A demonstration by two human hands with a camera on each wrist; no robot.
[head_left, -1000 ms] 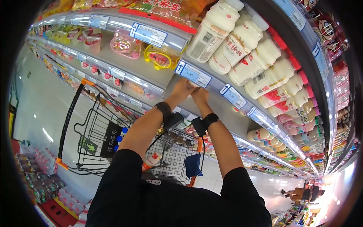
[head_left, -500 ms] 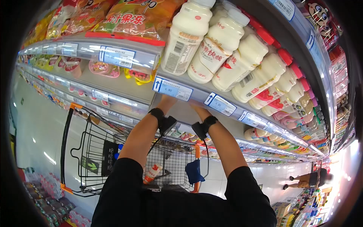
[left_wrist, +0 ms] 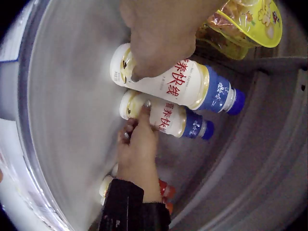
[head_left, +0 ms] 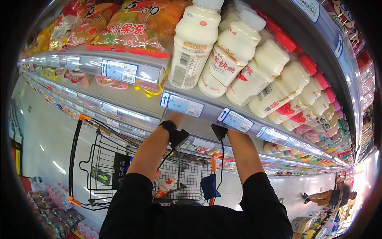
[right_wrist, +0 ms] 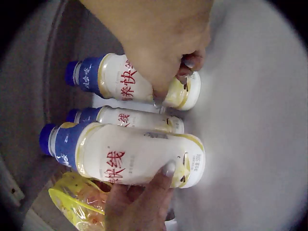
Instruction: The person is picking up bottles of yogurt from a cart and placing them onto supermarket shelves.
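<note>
In the left wrist view, my left hand grips the base end of a white bottle with a blue cap. My right hand pinches a similar bottle beside it near its base. The right wrist view shows the left hand's thumb and fingers around the nearer bottle, and the right hand curled over the farther one. A third blue-capped bottle lies between them. In the head view the shelf edge hides the right hand and most of the left.
White bottles fill the shelf above, with bagged jelly to the left. A yellow package is beside the left hand. Below stands a wire cart holding a bottle. A person is at the lower right.
Both hands, together and visible at the shelf edge a second ago, have gone farther under it and moved apart. The head view has shifted, so the upper bottles and bags appear larger and farther left.
</note>
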